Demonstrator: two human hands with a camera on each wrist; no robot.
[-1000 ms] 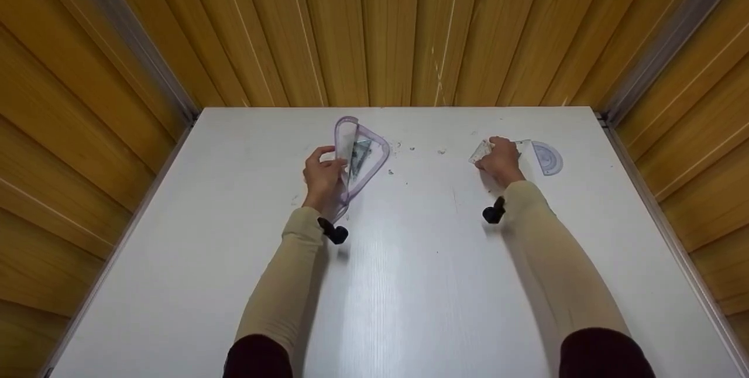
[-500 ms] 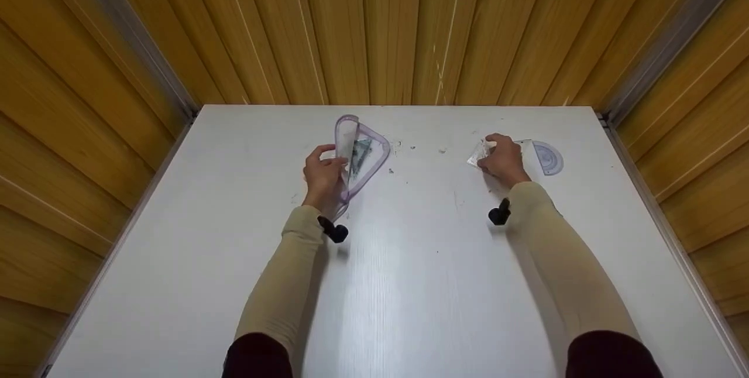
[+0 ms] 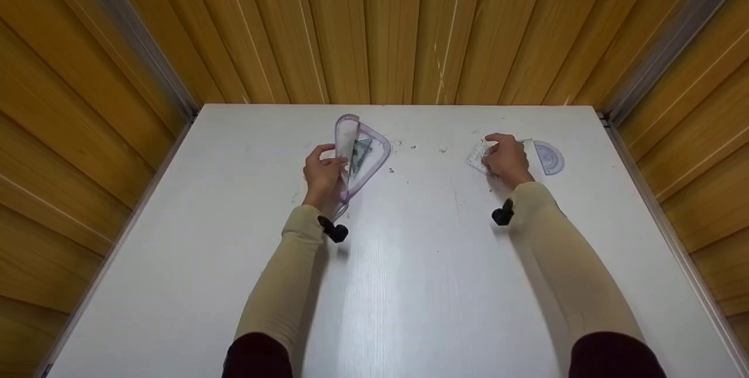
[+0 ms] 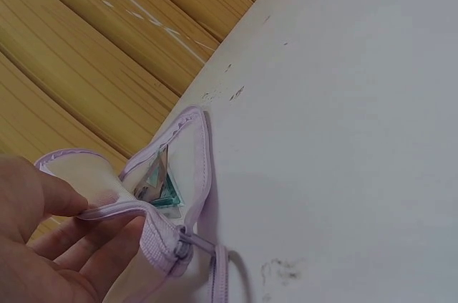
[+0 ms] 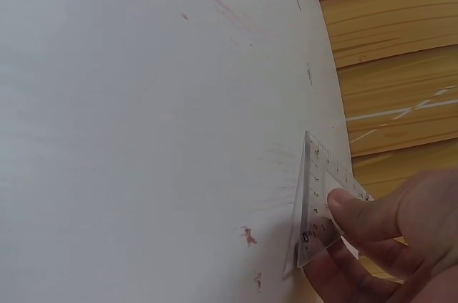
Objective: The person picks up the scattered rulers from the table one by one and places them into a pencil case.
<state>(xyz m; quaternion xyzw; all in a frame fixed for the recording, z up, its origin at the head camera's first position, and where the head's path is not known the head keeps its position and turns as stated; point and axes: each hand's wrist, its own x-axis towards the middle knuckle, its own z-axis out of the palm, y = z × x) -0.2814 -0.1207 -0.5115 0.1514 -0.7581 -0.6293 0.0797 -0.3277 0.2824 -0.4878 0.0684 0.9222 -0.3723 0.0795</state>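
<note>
My left hand (image 3: 323, 174) pinches the lifted edge of a clear zip pouch (image 4: 208, 174) with lilac trim, thumb on one side and fingers on the other. The pouch's mouth gapes. Inside lies a greenish clear set square (image 4: 166, 192), partly covered by the folded edge. Over at the right, my right hand (image 3: 508, 158) grips a clear triangular set square (image 5: 315, 203) with printed scale marks. The thumb presses its face and the fingers are behind it; it looks tilted up from the table. Beside that hand lies a pale purple protractor (image 3: 550, 158).
Both hands are over a white table (image 3: 404, 284) with small dark marks and scuffs. Behind it stands a wood-patterned panel wall (image 3: 386, 27), with similar panels left and right. A clear piece (image 3: 529, 153) shows between the right hand and the protractor.
My right hand has shifted slightly to the right, and the set square in it shows at a changed tilt. The left hand and pouch have stayed in place.
</note>
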